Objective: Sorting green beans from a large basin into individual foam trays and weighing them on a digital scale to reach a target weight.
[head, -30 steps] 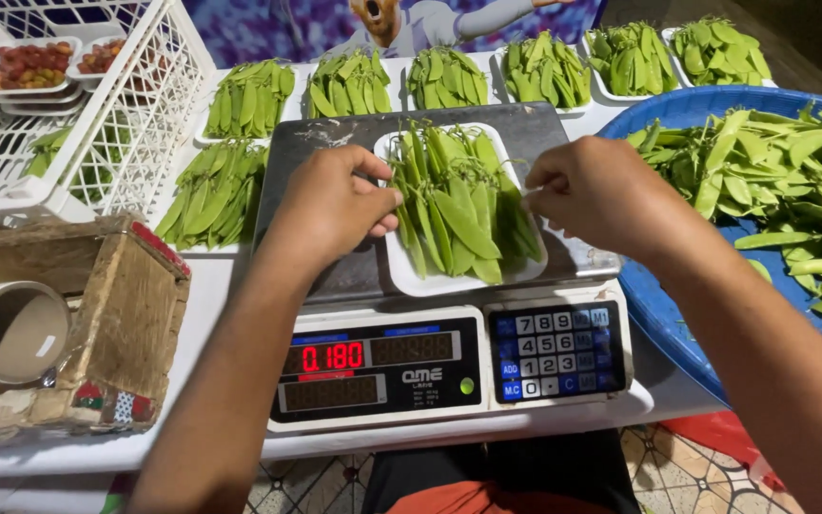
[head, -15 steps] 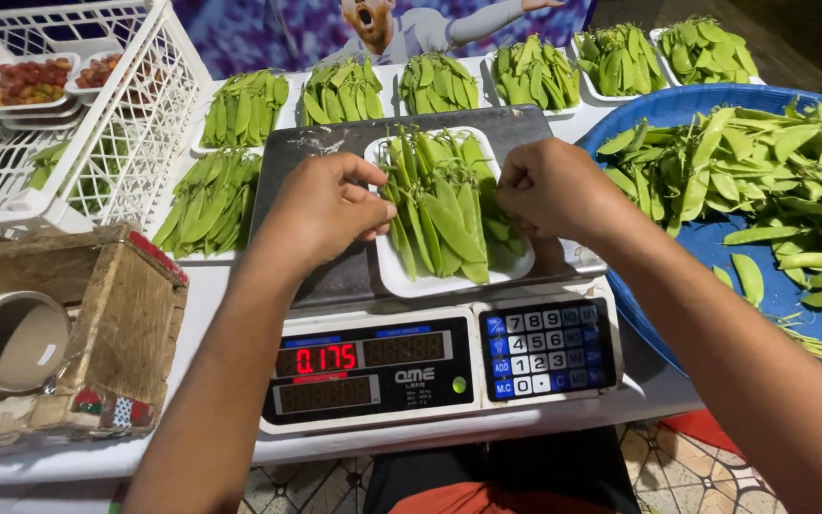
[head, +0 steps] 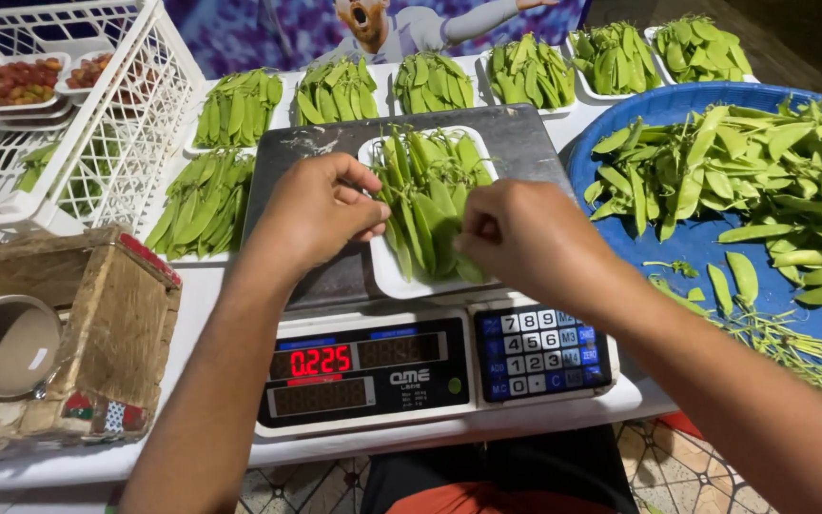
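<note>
A white tray [head: 379,269] heaped with flat green pea pods [head: 427,195] sits on the steel platform of an electronic scale [head: 516,148] with a red display and a keypad. My left hand [head: 321,211] rests at the tray's left edge, fingertips curled against the pods. Over the tray's right front part lies my right hand [head: 523,240], fingers bent down into the pods and covering that corner. I cannot tell whether either hand pinches a pod.
A blue basin [head: 706,233] of loose pea pods stands at the right. Several filled white trays [head: 435,81] line the back and left of the scale. A white plastic crate [head: 140,119] and a worn cardboard box [head: 111,328] with a tape roll stand at the left.
My right hand slid from the tray's right edge inward and toward the front, onto the pods. The left hand stayed at the left edge. The scale's red reading changed.
</note>
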